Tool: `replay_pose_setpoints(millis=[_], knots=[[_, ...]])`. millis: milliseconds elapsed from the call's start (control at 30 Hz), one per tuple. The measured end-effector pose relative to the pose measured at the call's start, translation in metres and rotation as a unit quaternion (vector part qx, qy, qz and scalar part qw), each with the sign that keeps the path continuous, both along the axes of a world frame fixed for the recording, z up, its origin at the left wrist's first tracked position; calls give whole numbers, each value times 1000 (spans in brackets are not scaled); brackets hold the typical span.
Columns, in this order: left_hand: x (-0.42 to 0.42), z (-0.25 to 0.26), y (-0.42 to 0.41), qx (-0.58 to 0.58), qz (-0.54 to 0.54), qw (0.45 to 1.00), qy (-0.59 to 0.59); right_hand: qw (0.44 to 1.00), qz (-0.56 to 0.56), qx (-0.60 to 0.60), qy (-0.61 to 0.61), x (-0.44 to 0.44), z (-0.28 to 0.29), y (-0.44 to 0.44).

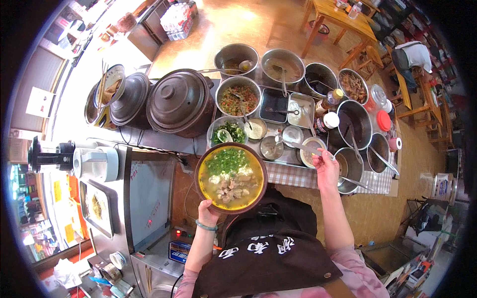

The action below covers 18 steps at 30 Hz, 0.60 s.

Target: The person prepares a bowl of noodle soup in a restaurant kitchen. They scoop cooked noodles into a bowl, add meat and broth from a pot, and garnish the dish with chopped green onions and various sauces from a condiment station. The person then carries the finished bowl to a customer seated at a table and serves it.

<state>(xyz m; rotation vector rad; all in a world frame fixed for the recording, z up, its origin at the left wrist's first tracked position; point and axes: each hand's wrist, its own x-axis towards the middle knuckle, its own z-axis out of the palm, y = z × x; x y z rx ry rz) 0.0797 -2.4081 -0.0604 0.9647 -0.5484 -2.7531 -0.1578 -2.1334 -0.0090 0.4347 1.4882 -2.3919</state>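
Observation:
My left hand (209, 216) grips the lower rim of a brown-edged bowl (199, 175) with a yellow inside. In its broth lie chopped green onion (227, 162), white crumbly bits and pieces of meat (231, 190). Between the fingers of my right hand (327, 170) is the handle of a metal spoon (303, 147), held above the small round metal dishes. Its end points left, over a small dish (271, 148). Right under the spoon's handle sits a round container (311, 152) of pale contents. A clear bowl of chopped greens (231, 131) stands just beyond the held bowl.
Steel pots crowd the counter, one with diced vegetables (238, 97), another with brown chunks (352, 86). Two lidded clay pots, the larger (179, 100) nearest, stand left. A sauce bottle (328, 101) and white-capped jar (326, 123) rise mid-right. A person (411, 59) is at a far table.

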Motion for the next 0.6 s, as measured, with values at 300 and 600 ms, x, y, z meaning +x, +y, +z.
replay_pose_setpoints(millis=[300, 600], knots=[[-9, 10, 5, 3, -17, 1000, 24, 987, 99, 37, 117, 22, 77, -21], [-6, 5, 10, 21, -3, 999, 44, 920, 87, 281, 258, 13, 57, -15]])
